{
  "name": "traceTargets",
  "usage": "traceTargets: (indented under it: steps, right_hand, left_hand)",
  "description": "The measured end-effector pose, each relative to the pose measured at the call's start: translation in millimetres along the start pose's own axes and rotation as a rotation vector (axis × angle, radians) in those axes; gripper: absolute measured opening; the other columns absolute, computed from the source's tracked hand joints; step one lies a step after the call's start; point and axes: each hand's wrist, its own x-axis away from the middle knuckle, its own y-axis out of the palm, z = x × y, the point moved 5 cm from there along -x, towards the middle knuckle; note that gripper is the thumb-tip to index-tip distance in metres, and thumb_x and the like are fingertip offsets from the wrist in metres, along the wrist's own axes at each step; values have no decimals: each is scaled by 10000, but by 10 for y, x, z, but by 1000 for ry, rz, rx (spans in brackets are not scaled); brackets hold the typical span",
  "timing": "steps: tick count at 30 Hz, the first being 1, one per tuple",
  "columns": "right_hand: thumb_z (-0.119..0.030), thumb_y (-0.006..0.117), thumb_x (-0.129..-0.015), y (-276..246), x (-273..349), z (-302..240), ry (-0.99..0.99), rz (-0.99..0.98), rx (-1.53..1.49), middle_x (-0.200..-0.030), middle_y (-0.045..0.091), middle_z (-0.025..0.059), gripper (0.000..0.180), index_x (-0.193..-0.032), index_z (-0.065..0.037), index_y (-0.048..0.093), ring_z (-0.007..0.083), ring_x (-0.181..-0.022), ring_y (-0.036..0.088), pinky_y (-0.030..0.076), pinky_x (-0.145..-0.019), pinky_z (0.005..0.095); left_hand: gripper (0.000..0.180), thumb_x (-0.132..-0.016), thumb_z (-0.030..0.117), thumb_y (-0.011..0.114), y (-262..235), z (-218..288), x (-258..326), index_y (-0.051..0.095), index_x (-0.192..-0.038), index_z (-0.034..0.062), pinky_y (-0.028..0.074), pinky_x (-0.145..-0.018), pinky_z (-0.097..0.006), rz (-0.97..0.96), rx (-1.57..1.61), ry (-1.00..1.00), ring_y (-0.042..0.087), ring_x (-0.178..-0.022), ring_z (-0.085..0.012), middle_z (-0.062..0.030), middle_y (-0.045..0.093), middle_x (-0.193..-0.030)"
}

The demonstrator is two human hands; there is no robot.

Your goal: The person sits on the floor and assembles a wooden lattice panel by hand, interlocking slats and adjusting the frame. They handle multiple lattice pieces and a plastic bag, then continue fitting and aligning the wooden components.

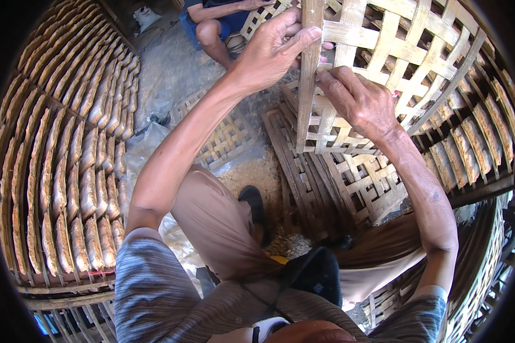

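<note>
I see my left hand [272, 48] in the upper middle of the frame, fingers curled tight around the edge slat of a woven bamboo tray [383, 63] that fills the upper right. My right hand [357, 100] sits just below it, fingertips pinched narrow on a cross strip of the same lattice. The tray stands tilted, lifted above a stack of similar trays [326, 177] lying at centre right.

The risk I judge greatest is the tray twisting: both grips are on one side, so the far edge hangs unsupported and could swing down onto the stack or pull a strip loose. A splintered slat could also catch my fingertips where they press into the weave.

At the left of the frame a rack of flat pale crackers [74, 166] lies close to my left elbow; a wide swing could knock them. Another person's knee [212, 31] at the top edge is near the tray's path
</note>
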Motion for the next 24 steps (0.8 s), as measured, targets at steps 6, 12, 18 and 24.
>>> traceTargets:
  steps: [6, 12, 18, 24]
  right_hand:
    - [-94, 729, -768, 46, -69, -77, -84, 19, 74, -893, 592, -9, 161, -915, -58, 674, 84, -712, 650, 564, -498, 252]
    - [-61, 703, -760, 48, -80, -117, -84, -12, 65, -884, 584, -3, 114, -825, -70, 609, 81, -670, 645, 558, -481, 255]
    - [-17, 667, -849, 121, -6, -283, -85, -242, 2, -813, 617, 51, 26, -841, -37, 653, 112, -571, 639, 566, -462, 249]
    - [-113, 638, -1011, 298, 693, -510, 35, -756, -467, -735, 737, 158, 272, -771, -22, 729, 184, -548, 693, 571, -430, 295]
  left_hand:
    - [405, -1100, 192, 568, -24, -61, -12, 511, -1444, -14, 567, -980, -344, -9, 86, 2, 657, -1186, -196, -141, 669, -1305]
    - [397, -1100, 243, 572, -13, -91, 7, 559, -1410, -4, 640, -910, -377, 3, -6, 160, 723, -1104, -226, -168, 711, -1228]
    - [410, -1104, 236, 554, 9, -83, 50, 525, -1442, 5, 649, -925, -389, 16, 51, 67, 732, -1097, -234, -167, 717, -1231]
    - [437, -1107, 246, 530, -15, -119, 50, 479, -1492, 45, 688, -858, -392, -21, -25, 68, 764, -1047, -274, -165, 737, -1220]
